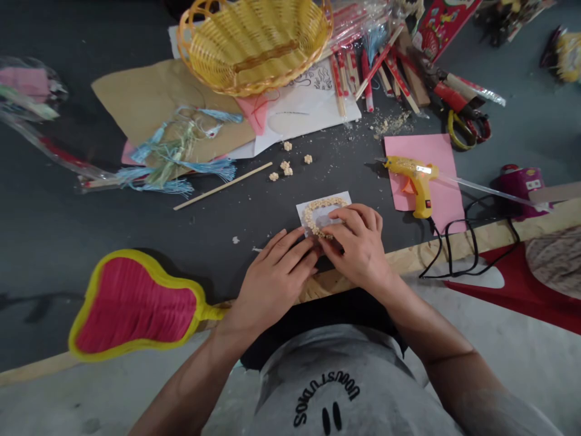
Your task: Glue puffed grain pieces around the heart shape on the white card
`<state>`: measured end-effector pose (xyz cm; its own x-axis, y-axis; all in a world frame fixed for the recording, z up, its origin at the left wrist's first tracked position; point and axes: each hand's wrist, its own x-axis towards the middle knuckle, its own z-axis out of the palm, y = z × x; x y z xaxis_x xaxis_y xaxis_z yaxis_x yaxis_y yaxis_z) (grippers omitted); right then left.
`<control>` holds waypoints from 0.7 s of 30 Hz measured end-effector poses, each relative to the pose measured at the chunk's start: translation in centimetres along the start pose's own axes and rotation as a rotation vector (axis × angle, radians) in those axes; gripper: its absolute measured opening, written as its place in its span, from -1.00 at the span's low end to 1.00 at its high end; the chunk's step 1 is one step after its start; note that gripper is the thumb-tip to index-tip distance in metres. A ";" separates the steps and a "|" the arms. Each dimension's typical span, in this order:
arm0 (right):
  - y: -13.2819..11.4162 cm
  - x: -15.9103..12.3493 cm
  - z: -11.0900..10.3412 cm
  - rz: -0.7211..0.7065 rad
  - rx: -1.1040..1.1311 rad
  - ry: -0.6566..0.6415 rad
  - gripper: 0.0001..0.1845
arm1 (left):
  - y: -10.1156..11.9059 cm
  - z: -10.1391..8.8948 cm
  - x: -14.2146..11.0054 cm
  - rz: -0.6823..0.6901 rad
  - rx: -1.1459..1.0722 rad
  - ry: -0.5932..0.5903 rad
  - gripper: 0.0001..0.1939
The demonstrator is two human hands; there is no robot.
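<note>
A small white card [321, 213] lies near the table's front edge, with a loop of tiny pale flower-shaped pieces [313, 212] around its border. My right hand [358, 242] is curled over the card's right side, thumb and fingertips on the loop. Stretched toward the lower left corner of the card, my left hand [276, 272] has its fingers extended, the tips meeting the loop's lower end. Whether anything small sits between the fingertips is hidden. Several loose flower-shaped pieces [285, 165] lie beyond the card, beside a thin wooden stick [222, 186].
On pink paper [447, 157] at right rests a yellow glue gun [415, 178], near its black cable [449, 242]. A yellow-rimmed pink fan [140, 303] lies at left. Behind are a yellow basket [254, 45], blue tassels [181, 157], scissors [467, 130] and red-wrapped sticks [347, 72].
</note>
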<state>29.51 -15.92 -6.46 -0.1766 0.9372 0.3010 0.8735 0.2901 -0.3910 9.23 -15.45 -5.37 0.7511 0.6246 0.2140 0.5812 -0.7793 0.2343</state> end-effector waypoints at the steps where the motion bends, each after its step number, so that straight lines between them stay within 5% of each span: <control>1: 0.0 -0.1 -0.1 0.001 0.006 -0.003 -0.91 | 0.0 0.0 0.0 0.001 -0.002 0.007 -0.73; 21: 1.1 -2.3 -2.5 0.036 0.079 0.004 -0.62 | 0.3 -0.4 -0.1 0.026 -0.017 0.073 -0.65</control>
<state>32.01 -18.21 -5.35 -0.1437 0.9466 0.2885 0.8406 0.2706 -0.4692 9.25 -15.73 -4.96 0.7404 0.6068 0.2890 0.5559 -0.7946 0.2442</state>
